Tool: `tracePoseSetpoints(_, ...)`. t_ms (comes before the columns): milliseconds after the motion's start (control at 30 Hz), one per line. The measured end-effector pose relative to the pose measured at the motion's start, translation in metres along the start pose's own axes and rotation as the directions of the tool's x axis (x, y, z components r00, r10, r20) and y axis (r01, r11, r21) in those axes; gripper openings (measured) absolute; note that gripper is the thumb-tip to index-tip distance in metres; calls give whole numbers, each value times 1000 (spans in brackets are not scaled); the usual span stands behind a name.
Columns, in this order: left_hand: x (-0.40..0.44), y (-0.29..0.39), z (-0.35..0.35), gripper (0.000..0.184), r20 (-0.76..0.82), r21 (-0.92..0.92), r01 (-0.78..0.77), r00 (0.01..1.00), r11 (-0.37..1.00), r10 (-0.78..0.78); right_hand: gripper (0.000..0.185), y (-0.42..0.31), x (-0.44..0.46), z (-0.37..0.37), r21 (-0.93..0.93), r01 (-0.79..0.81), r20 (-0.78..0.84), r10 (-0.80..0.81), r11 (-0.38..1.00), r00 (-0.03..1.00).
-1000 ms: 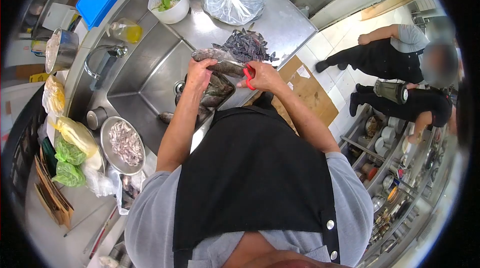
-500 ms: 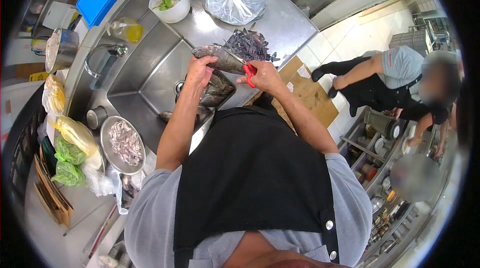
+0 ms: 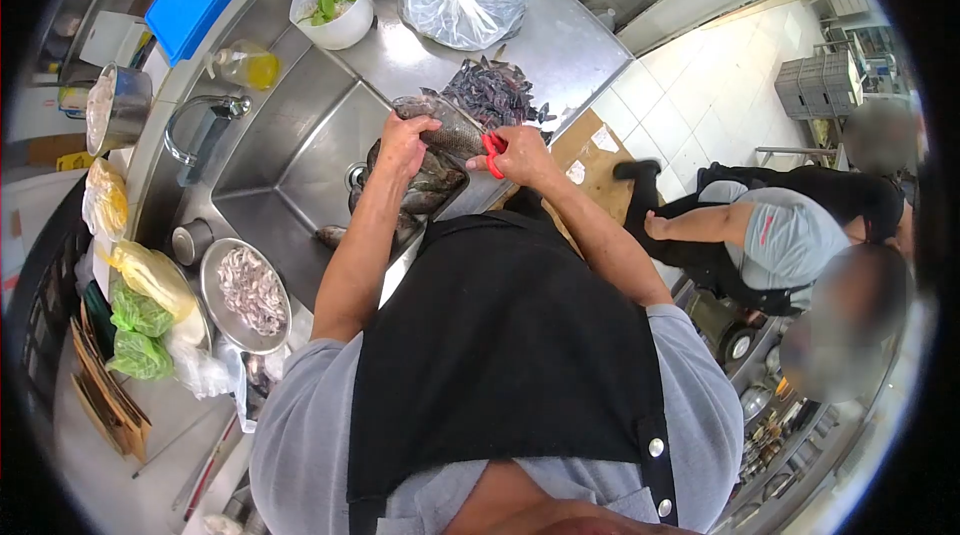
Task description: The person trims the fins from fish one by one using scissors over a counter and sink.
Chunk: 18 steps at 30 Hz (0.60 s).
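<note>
My left hand [image 3: 405,143] is closed around one end of a grey scaly fish [image 3: 446,123], held above the sink's right edge. In my right hand [image 3: 524,155] is a pair of red-handled scissors [image 3: 493,157]. Their blades are at the other end of the fish and mostly hidden from view. Just beyond the fish lies a pile of dark cut-off fins [image 3: 490,93] on the steel counter. Below my hands, several whole fish [image 3: 428,180] rest in a dark tray at the side of the sink [image 3: 290,160].
A knotted clear plastic bag [image 3: 465,0] and a white tub with green leaves [image 3: 333,10] stand at the back. Left of the sink are a faucet [image 3: 195,125] and a steel bowl of pale cut pieces [image 3: 252,295]. Other people [image 3: 780,235] are on the right.
The fish has tilted more steeply, and my right hand with the scissors has shifted slightly left. A person on the right has moved closer to the lower shelves.
</note>
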<state>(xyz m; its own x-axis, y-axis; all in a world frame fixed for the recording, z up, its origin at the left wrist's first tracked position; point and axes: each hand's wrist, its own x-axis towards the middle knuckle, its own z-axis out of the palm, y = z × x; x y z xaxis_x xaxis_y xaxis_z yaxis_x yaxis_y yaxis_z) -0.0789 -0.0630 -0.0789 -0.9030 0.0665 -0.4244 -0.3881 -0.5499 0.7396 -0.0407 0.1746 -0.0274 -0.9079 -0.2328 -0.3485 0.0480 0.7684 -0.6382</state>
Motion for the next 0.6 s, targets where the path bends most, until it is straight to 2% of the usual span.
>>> tracePoseSetpoints(67, -7, 1, 5, 40, -18, 23, 9, 1000, 1000, -9, 75, 1, -3, 1, 27, -58, 64, 56, 998, 996)
tracePoseSetpoints(133, -6, 1, 9, 40, -32, 44, 13, 999, 999, -12, 76, 9, -1, 5, 57, -42, 77, 38, 997, 996)
tracePoseSetpoints(300, -6, 10, 18, 43, -5, 276, 29, 1000, 961, -29, 77, 3, 3, 8, 178, -74, 85, 59, 981, 995)
tracePoseSetpoints(433, 1, 5, 21, 42, 25, 245, 11, 1000, 969, -17, 75, 8, 3, 12, 153, -100, 44, 94, 983, 995)
tracePoseSetpoints(533, 5, -4, 25, 38, 28, 306, -7, 1000, 952, -2, 72, 17, 9, 8, 151, -119, 44, 114, 981, 993)
tracePoseSetpoints(600, 6, 0, 23, 35, 19, 183, -15, 1000, 983, 11, 70, 26, 8, -2, 155, -151, 74, 141, 976, 987)
